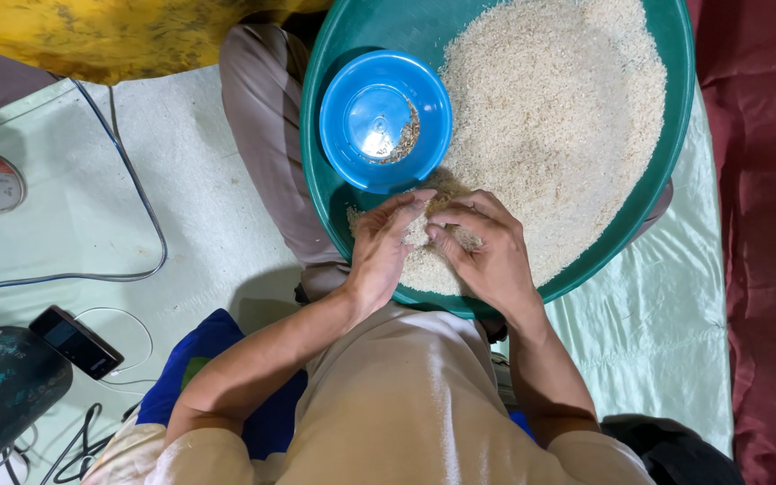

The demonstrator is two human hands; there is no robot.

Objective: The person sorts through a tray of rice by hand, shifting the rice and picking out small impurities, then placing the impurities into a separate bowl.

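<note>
**Hands sorting rice in a basin**

Left hand and right hand meet over the near edge of the rice heaped in a green basin, fingertips drawn together, pinching grains. Loose, light and dry, the rice likely spills readily; best pinched or scooped. A blue bowl holding husk bits sits just beyond the hands.

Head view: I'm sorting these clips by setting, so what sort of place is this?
Probably a home floor. The person sits cross-legged with a green basin of rice on the lap, on a pale floor mat beside a phone and cables.
</note>
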